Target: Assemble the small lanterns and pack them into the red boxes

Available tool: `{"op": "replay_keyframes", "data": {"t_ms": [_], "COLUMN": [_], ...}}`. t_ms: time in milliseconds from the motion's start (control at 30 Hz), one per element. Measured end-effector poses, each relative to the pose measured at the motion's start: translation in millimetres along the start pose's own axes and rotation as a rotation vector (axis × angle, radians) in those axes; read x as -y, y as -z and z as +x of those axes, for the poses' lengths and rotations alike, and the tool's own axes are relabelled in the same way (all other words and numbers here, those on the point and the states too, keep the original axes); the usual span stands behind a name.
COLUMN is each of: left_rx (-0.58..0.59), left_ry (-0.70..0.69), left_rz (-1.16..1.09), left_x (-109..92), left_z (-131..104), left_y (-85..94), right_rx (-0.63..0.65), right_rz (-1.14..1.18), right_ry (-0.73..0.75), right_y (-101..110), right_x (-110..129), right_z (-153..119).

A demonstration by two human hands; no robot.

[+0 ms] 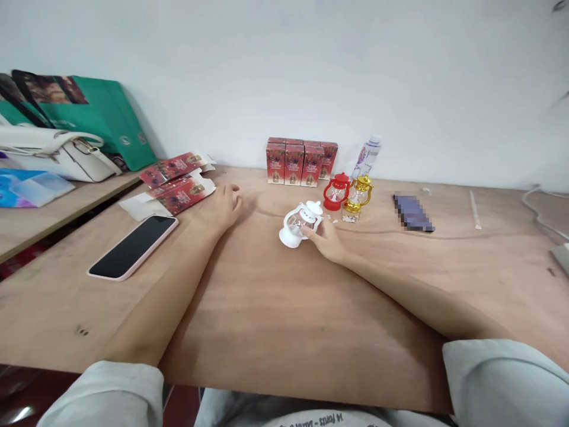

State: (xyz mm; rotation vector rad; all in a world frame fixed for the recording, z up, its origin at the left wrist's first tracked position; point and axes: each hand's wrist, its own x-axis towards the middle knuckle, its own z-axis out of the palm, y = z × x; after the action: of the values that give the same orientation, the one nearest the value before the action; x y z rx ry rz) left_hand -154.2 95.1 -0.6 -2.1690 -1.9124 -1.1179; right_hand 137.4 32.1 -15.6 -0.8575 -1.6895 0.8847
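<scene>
My right hand (329, 240) is closed on a small white lantern (291, 238) with a clear middle, held tilted above the wooden table. My left hand (226, 206) rests on the tabletop, its fingers curled in and nothing showing in them. Close by it on the left lie opened, flattened red boxes (184, 197) with white flaps. A red lantern (336, 193) and a gold lantern (357, 196) stand side by side beyond my right hand. Small white scraps (349, 219) are scattered in front of them.
Several upright red boxes (294, 166) and a clear bottle (367, 155) stand by the wall. A pink-edged phone (133, 248) lies left, a dark blurred phone (412, 212) right. A white handbag (57, 155) and green bag (109, 112) occupy the side table. A white cable (537, 216) runs far right.
</scene>
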Motion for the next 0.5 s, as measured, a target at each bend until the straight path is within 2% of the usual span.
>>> {"op": "replay_keyframes", "data": {"t_ms": [133, 267, 400, 500], "left_rx": [-0.128, -0.251, -0.249, -0.212], "left_ry": [0.062, 0.176, 0.359, 0.386], "left_rz": [0.284, 0.394, 0.411, 0.407], "left_x": [12, 31, 57, 66], "left_z": [2, -1, -5, -5], "left_y": [7.0, 19.5, 32.3, 33.9], "right_rx": [0.134, 0.18, 0.234, 0.26], "right_rz": [-0.268, -0.328, -0.331, -0.353], "right_ry": [0.119, 0.143, 0.166, 0.186], "right_y": [1, 0, 0, 1], "right_x": [6, 6, 4, 3], "right_z": [-4, -3, -2, -2]}}
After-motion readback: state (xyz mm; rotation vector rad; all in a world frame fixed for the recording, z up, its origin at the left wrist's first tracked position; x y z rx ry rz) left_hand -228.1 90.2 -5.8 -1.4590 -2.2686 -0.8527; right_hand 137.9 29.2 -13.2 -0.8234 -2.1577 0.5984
